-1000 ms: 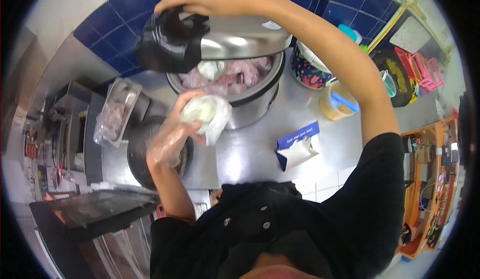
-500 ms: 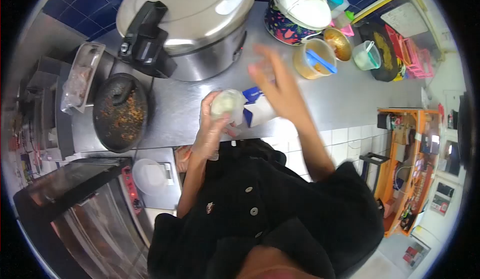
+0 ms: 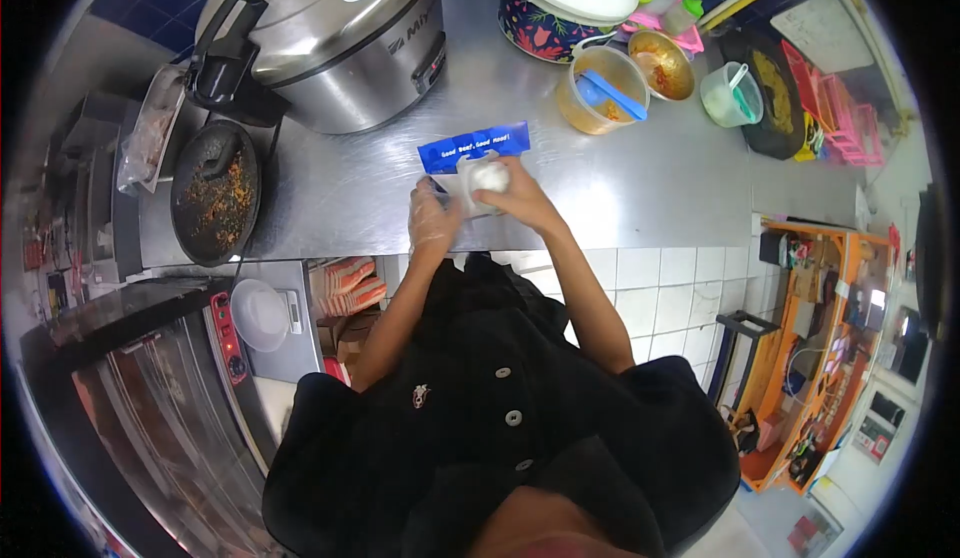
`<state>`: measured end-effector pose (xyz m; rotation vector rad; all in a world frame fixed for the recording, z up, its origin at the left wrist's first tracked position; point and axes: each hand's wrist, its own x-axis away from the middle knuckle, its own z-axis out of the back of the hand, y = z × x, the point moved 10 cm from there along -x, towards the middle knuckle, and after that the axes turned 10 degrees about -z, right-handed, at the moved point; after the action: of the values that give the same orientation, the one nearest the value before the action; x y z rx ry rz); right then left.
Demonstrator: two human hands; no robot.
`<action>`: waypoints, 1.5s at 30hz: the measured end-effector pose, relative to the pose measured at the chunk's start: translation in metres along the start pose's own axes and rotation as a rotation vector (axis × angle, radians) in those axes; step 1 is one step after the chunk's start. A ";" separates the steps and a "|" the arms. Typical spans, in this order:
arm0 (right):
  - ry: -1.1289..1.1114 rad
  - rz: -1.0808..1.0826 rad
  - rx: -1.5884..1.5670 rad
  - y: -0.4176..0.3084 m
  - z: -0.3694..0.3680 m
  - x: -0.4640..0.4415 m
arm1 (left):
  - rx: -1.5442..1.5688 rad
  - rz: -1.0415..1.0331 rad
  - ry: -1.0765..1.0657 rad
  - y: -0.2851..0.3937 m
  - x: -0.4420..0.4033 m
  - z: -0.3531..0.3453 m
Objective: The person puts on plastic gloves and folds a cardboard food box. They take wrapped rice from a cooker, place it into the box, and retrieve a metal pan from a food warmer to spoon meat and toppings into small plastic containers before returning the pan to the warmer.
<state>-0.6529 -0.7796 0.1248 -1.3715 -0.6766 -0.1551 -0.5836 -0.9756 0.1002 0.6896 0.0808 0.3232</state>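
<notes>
On the steel counter, near its front edge, stands an open blue and white paper box (image 3: pixel 474 148) with lettering on its flap. My right hand (image 3: pixel 522 198) grips a small white bundle in clear plastic (image 3: pixel 489 179) over the box. My left hand (image 3: pixel 433 220), in a clear plastic glove, is at the box's left side, fingers bent against it; its fingertips are partly hidden.
A large steel cooker (image 3: pixel 340 48) with its lid down stands at the back left. Beside it lies a dark pan (image 3: pixel 216 198) with browned bits. At the back right are a flowered pot (image 3: pixel 545 33), a tub with a blue utensil (image 3: pixel 580 108) and a metal bowl (image 3: pixel 672 66).
The cooker's lid has come down. The white bundle has moved from my left hand to my right, over the box. My left hand has come to the box's side.
</notes>
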 end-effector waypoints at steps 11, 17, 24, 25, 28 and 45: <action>-0.127 -0.060 0.355 0.060 -0.039 -0.082 | 0.452 -0.195 0.097 -0.008 0.012 -0.006; 0.184 0.375 0.780 0.020 -0.020 -0.040 | 0.645 -0.115 0.014 -0.018 0.039 -0.025; 0.209 0.479 0.608 -0.016 -0.041 0.064 | 0.239 0.151 0.544 -0.113 0.180 0.160; 0.140 0.485 0.590 -0.012 -0.051 0.074 | 0.255 0.362 0.575 -0.157 0.215 0.185; 0.003 0.510 0.597 0.013 -0.088 0.089 | 0.112 0.628 1.110 -0.227 0.386 0.300; -0.381 0.551 0.626 0.107 -0.409 0.228 | -0.886 0.894 2.008 -0.323 0.885 0.599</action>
<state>-0.2740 -1.0750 0.1358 -0.9313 -0.5653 0.7197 0.4478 -1.2932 0.3850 -0.7786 1.4581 1.6892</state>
